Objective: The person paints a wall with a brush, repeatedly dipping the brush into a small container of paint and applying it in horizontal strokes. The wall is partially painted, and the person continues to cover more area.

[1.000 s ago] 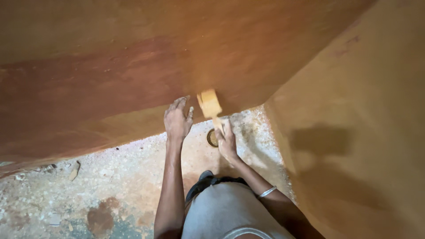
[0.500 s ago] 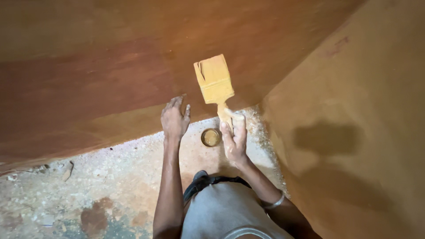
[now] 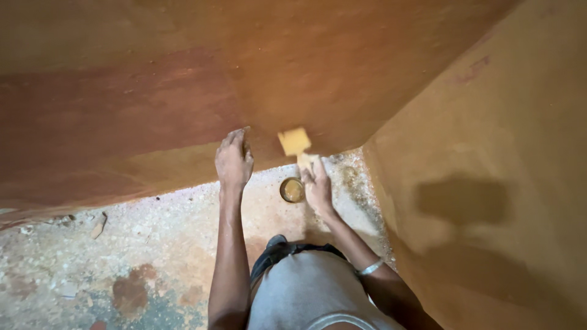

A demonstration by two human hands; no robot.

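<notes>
Brush [image 3: 295, 142] in the right hand [image 3: 318, 186]: the fingers are closed around its short handle, and the wide yellow-coated head points up toward twelve o'clock, its flat face against the lower part of the wall [image 3: 183, 91]. The brush's long axis runs nearly straight away from the person, tilted slightly to eleven o'clock, so the head lies just above the gripping hand. The left hand [image 3: 233, 160] sits at nine o'clock from the brush, near it but apart, open and holding nothing, with fingers curled lightly and the fingertips resting on the wall. The right hand is plainly the nearer of the two to the brush head. Directly below the brush, at six o'clock, a small round tin [image 3: 292, 190] of ochre liquid stands on the floor [image 3: 122, 244], just beside the right hand's knuckles. At three o'clock a side wall [image 3: 489, 183] meets the first in a corner. A bangle [image 3: 370, 267] circles the right wrist.
</notes>
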